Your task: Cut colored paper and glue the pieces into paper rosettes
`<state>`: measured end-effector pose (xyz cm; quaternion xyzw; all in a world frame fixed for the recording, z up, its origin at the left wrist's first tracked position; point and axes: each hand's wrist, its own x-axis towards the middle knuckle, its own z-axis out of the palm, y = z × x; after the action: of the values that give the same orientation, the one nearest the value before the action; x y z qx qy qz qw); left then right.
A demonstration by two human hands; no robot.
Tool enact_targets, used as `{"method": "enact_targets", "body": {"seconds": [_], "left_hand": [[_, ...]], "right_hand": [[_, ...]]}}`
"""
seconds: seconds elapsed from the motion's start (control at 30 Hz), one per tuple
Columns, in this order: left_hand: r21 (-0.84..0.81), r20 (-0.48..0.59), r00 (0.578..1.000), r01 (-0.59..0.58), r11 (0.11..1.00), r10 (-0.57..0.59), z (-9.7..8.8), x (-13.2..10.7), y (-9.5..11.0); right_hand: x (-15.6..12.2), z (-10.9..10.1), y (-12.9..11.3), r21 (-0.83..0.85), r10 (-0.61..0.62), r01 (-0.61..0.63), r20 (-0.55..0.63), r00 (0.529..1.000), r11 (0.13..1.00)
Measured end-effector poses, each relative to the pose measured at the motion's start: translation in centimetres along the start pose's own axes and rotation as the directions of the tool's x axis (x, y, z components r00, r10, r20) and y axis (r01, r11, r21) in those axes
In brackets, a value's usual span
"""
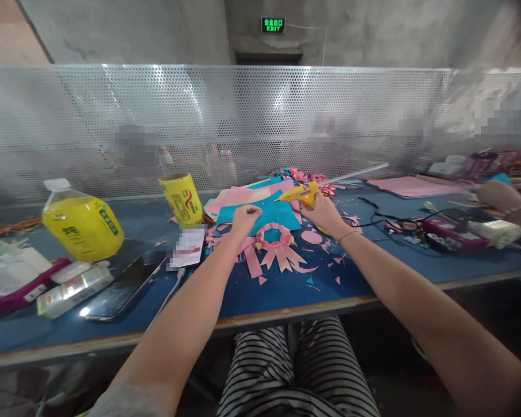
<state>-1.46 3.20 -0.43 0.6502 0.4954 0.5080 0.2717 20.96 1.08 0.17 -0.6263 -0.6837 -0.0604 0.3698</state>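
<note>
My right hand [323, 211] is wrapped round the handle of a yellow hot glue gun [294, 196]. Its nozzle points left, and a long clear glue stick [358, 172] juts from its back. Left of the nozzle, my left hand [245, 219] has its fingertips pinched together above blue paper [230, 215]; whatever may be between them is too small to make out. Just below and between both hands lies a pink pleated paper rosette [260, 237] with a blue centre and notched pink ribbon tails [286, 258]. A pink paper disc [311, 237] lies to its right.
Pink and blue scraps litter the table [286, 295]. At left stand a yellow tube [182, 200], a bottle of yellow liquid [84, 223] and phones [125, 286]. Finished-looking rosettes [297, 173] lie behind. A black cable [373, 221] runs right, towards another person's hands [499, 200].
</note>
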Motion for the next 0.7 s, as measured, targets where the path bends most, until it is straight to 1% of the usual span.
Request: {"method": "enact_targets", "body": {"seconds": [0.33,0.7], "left_hand": [[-0.018,0.01,1.0,-0.008,1.0,0.009,0.02,-0.17,0.55],[-0.024,0.023,1.0,-0.002,1.0,0.003,0.08,-0.15,0.54]], "right_hand": [[-0.04,-0.19,-0.15,0.012,0.0,0.0,0.008,1.0,1.0],[-0.03,-0.15,0.06,0.021,-0.012,0.012,-0.001,1.0,1.0]]}}
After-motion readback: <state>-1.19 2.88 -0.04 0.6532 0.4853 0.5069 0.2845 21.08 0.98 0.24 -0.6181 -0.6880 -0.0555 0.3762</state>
